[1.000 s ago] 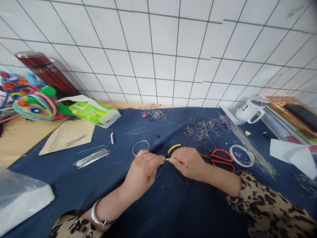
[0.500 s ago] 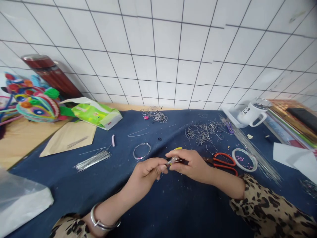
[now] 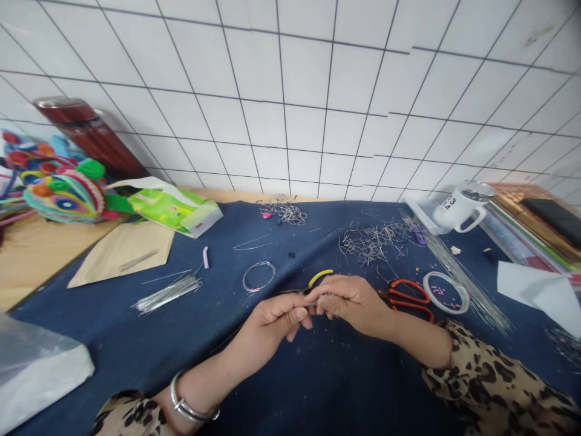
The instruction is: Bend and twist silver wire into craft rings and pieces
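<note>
My left hand (image 3: 272, 324) and my right hand (image 3: 351, 301) meet fingertip to fingertip just above the dark blue cloth (image 3: 295, 375). Both are pinched shut on a tiny piece, too small to name; it may be thin wire. Yellow-handled pliers (image 3: 313, 281) lie on the cloth just behind my fingers. Orange-handled scissors (image 3: 406, 297) lie right of my right hand. A small wire ring (image 3: 258, 276) lies behind my left hand.
A bundle of straight wires (image 3: 167, 295) lies at the left and a tangle of cut wires (image 3: 374, 239) at the back. A clear round lid with pink beads (image 3: 445, 292), long wires (image 3: 472, 284), a white mug (image 3: 457, 209), a green packet (image 3: 175, 209) and a colourful ornament (image 3: 63, 194) surround the cloth.
My hands lifted slightly and kept working the small piece between the fingertips. The pliers' yellow handle, partly covered half a second ago, shows again behind my fingers.
</note>
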`<control>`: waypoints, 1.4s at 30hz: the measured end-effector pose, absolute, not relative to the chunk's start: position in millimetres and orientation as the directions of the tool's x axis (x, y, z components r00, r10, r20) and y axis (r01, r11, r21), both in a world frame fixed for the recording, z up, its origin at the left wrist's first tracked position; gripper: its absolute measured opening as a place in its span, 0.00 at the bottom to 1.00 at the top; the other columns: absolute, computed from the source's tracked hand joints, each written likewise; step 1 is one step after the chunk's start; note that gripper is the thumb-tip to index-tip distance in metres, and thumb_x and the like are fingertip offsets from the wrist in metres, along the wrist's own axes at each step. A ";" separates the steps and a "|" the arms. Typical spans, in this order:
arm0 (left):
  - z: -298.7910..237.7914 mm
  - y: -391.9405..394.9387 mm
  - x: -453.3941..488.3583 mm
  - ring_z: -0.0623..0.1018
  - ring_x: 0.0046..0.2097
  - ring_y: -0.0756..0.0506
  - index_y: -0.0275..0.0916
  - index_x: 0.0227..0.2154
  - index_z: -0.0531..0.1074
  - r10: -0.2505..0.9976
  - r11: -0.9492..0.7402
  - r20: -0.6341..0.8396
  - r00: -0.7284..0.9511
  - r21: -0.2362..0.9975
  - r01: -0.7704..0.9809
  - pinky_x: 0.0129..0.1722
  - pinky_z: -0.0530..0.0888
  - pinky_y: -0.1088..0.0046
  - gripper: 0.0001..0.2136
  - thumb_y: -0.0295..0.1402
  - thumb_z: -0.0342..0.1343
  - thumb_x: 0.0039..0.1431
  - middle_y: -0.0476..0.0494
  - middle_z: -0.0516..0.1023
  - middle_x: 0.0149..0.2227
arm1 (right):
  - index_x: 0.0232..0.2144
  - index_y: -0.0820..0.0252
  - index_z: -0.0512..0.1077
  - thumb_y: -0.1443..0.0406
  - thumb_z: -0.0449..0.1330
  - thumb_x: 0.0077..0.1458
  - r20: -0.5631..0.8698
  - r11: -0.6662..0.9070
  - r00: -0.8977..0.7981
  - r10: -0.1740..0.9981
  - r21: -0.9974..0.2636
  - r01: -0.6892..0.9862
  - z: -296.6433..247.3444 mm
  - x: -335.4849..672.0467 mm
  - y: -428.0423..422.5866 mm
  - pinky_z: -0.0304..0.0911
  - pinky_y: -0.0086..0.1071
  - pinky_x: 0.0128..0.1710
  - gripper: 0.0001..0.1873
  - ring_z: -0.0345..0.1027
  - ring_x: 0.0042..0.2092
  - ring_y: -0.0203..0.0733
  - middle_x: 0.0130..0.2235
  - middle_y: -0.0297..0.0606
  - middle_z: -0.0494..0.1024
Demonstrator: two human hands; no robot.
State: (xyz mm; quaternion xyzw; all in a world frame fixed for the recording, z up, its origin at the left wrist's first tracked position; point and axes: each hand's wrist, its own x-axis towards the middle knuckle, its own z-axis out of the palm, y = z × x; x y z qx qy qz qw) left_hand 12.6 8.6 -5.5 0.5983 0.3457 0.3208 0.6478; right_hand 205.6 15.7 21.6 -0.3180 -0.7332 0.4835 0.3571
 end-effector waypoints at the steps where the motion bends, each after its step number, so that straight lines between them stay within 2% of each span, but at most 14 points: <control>1: -5.8 8.2 12.7 0.65 0.24 0.54 0.35 0.31 0.73 0.827 0.081 -0.065 0.558 0.997 -0.003 0.22 0.63 0.78 0.10 0.35 0.50 0.59 0.46 0.71 0.28 | 0.39 0.62 0.74 0.63 0.52 0.58 0.221 0.329 -0.535 0.816 -0.937 0.115 20.7 205.4 15.2 0.63 0.22 0.27 0.13 0.64 0.26 0.28 0.29 0.35 0.72; 7: -7.8 6.2 13.6 0.62 0.21 0.56 0.34 0.29 0.72 0.818 0.102 -0.113 0.565 0.993 0.052 0.19 0.60 0.79 0.12 0.37 0.50 0.58 0.46 0.70 0.29 | 0.32 0.64 0.75 0.63 0.52 0.58 0.249 0.393 -0.493 0.834 -0.894 0.214 23.3 204.0 12.5 0.61 0.23 0.30 0.13 0.64 0.28 0.29 0.26 0.34 0.72; 14: -7.3 5.9 15.5 0.58 0.20 0.57 0.33 0.26 0.71 0.793 0.165 -0.183 0.581 0.983 0.085 0.18 0.55 0.78 0.14 0.40 0.50 0.58 0.47 0.69 0.29 | 0.30 0.62 0.75 0.63 0.52 0.58 0.232 0.406 -0.486 0.843 -0.867 0.290 25.8 202.6 11.5 0.60 0.25 0.32 0.13 0.64 0.28 0.30 0.24 0.33 0.72; 19: -8.8 5.1 16.1 0.56 0.20 0.57 0.33 0.28 0.71 0.794 0.272 -0.181 0.581 0.959 -0.074 0.20 0.51 0.77 0.11 0.38 0.52 0.57 0.49 0.68 0.27 | 0.33 0.62 0.74 0.60 0.52 0.57 0.082 0.215 -0.480 0.874 -0.949 0.230 23.1 202.6 12.8 0.61 0.24 0.27 0.14 0.63 0.26 0.29 0.27 0.33 0.72; 23: -9.4 3.8 19.4 0.56 0.20 0.57 0.33 0.27 0.69 0.786 0.387 -0.165 0.595 0.882 -0.268 0.22 0.52 0.76 0.09 0.35 0.52 0.58 0.50 0.67 0.23 | 0.39 0.60 0.73 0.58 0.58 0.52 0.015 0.099 -0.476 0.879 -0.984 0.151 21.4 201.1 14.1 0.62 0.25 0.29 0.14 0.65 0.29 0.31 0.29 0.33 0.73; 29: -7.9 3.6 23.3 0.56 0.19 0.58 0.33 0.29 0.70 0.742 0.473 -0.173 0.647 0.820 -0.323 0.21 0.50 0.76 0.09 0.34 0.53 0.57 0.49 0.68 0.23 | 0.30 0.61 0.75 0.61 0.57 0.55 0.171 0.280 -0.473 0.864 -0.945 0.170 23.1 198.9 15.1 0.61 0.28 0.37 0.10 0.66 0.33 0.33 0.26 0.34 0.73; 33: -8.5 3.1 20.4 0.55 0.19 0.58 0.32 0.30 0.70 0.703 0.528 -0.217 0.677 0.797 -0.294 0.21 0.49 0.76 0.09 0.35 0.54 0.56 0.50 0.68 0.22 | 0.31 0.61 0.75 0.60 0.57 0.54 0.170 0.295 -0.513 0.841 -0.940 0.171 22.7 200.3 16.7 0.62 0.28 0.35 0.11 0.67 0.32 0.33 0.27 0.34 0.74; 38: -10.3 2.5 18.8 0.54 0.18 0.58 0.32 0.29 0.71 0.662 0.553 -0.248 0.707 0.799 -0.237 0.20 0.48 0.76 0.10 0.35 0.55 0.56 0.49 0.68 0.21 | 0.27 0.62 0.75 0.61 0.56 0.55 0.197 0.340 -0.544 0.816 -0.924 0.175 21.5 201.8 15.6 0.61 0.27 0.34 0.12 0.66 0.30 0.33 0.26 0.34 0.73; 42: -11.2 2.6 20.5 0.57 0.18 0.59 0.32 0.29 0.71 0.673 0.548 -0.239 0.700 0.797 -0.254 0.20 0.52 0.78 0.09 0.35 0.55 0.56 0.50 0.68 0.21 | 0.25 0.62 0.74 0.61 0.56 0.55 0.152 0.300 -0.523 0.839 -0.930 0.211 24.6 199.9 14.1 0.61 0.27 0.33 0.13 0.66 0.30 0.32 0.25 0.34 0.73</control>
